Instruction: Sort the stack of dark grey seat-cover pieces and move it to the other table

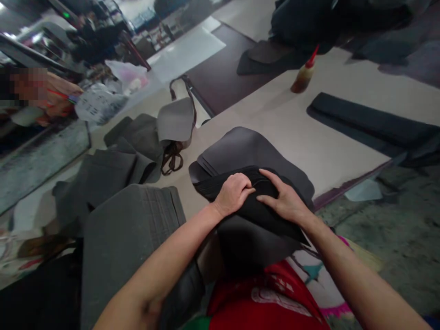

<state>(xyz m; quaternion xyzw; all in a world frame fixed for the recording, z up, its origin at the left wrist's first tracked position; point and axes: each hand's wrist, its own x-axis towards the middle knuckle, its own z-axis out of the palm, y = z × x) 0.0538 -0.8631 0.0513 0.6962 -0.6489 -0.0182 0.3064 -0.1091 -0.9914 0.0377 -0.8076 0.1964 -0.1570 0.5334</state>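
Observation:
Dark grey sheet pieces [250,146] with rounded corners lie in a loose stack in front of me, near the table edge. Over them sits a black, layered panel [254,210], its folds showing on the left side. My left hand [233,196] is closed, thumb and fingers pinching an edge of this black panel. Close by on the right, my right hand [285,201] rests on the panel, thumb and forefinger spread apart. Its other fingers are partly hidden. The near part of the pieces hangs toward my red apron [261,300].
To the left stands a tall stack of grey sheets [117,229], with looser grey pieces [113,167] behind. A glue-like bottle with a red nozzle [304,78] and a long folded black piece [364,119] lie farther right. Another person [58,98] is at far left.

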